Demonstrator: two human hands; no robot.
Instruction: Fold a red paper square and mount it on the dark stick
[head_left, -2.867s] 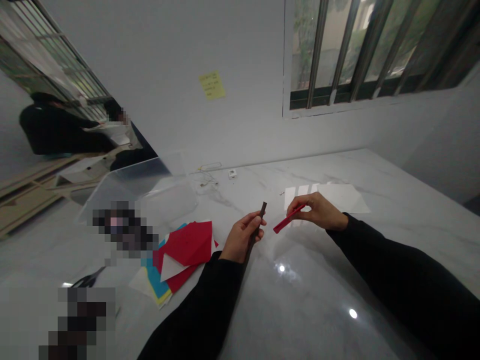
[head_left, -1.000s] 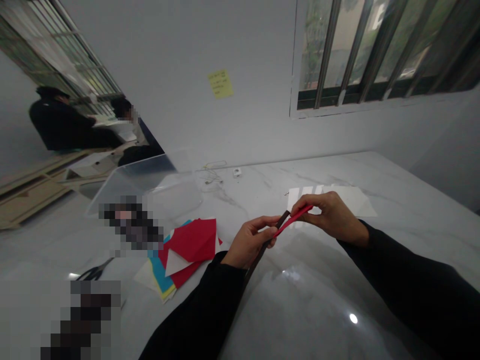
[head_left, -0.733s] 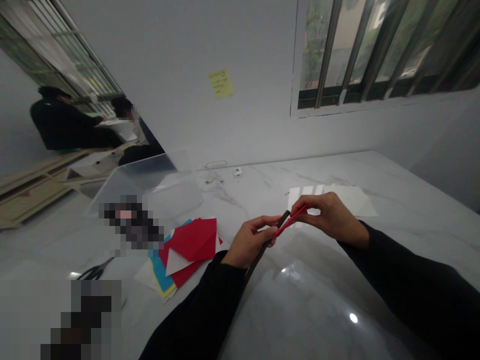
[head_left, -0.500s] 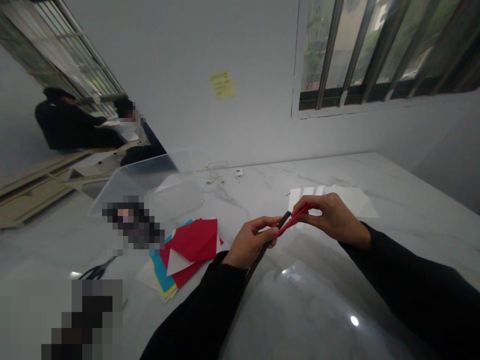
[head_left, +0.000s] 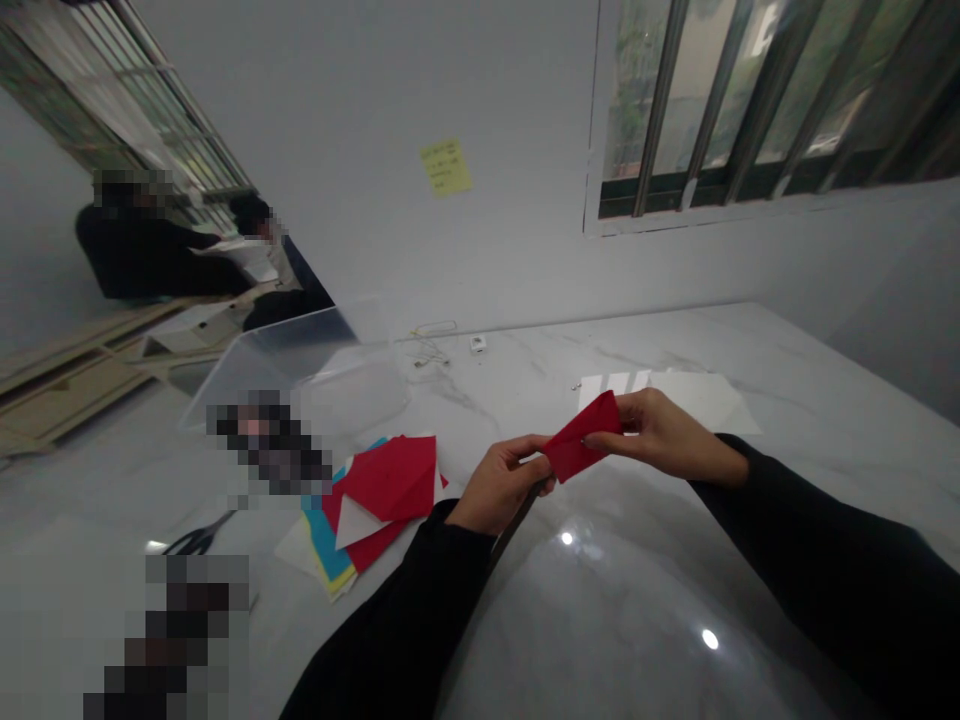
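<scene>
A small piece of red sheet, paper or felt, is stretched between my two hands above the table. My left hand pinches its lower left corner and also grips a dark brown strip, which runs down beneath that hand toward my forearm. The strip's upper end is hidden behind the red sheet. On the other side, my right hand is closed on the sheet's right edge, thumb in front and fingers behind. A pile of coloured sheets, in red, blue, yellow and white, lies left of my left hand.
Dark-handled scissors lie at the left, below a clear plastic box. Thin cables and a small white cube lie near the wall. White paper is behind my right hand. Two people sit at the far left.
The red sheet has turned from nearly edge-on to showing its broad face, and now covers the brown strip's upper end. My right hand has turned slightly with it; my left hand stays put.
</scene>
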